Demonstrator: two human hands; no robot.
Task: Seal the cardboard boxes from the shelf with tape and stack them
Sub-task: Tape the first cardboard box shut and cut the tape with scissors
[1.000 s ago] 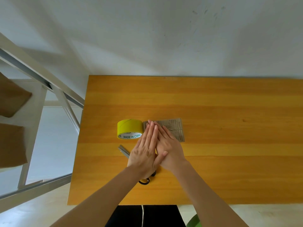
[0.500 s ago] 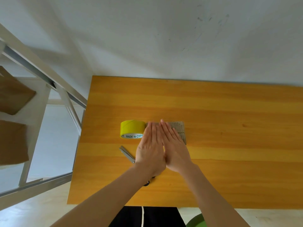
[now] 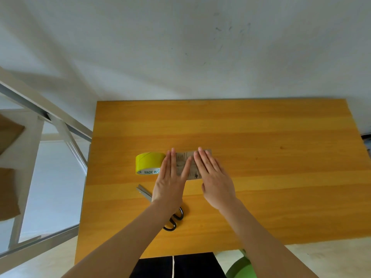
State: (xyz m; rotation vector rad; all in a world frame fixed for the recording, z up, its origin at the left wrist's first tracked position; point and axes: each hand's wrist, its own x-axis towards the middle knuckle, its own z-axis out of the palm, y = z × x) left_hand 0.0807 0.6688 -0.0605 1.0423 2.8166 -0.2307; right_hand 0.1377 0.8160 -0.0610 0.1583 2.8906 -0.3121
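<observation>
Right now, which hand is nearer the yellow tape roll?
Left. The left hand lies flat beside the tape roll; the right hand lies farther right, over the grey card.

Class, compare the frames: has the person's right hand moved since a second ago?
Yes. The right hand has slid rightward across the grey card, away from the yellow tape roll.

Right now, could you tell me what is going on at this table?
A person holds the left hand and right hand flat, fingers straight, over a small grey-brown card on the wooden table. A yellow tape roll sits just left of it, scissors lie partly under the left forearm, and brown cardboard boxes wait on the shelf at the left.
</observation>
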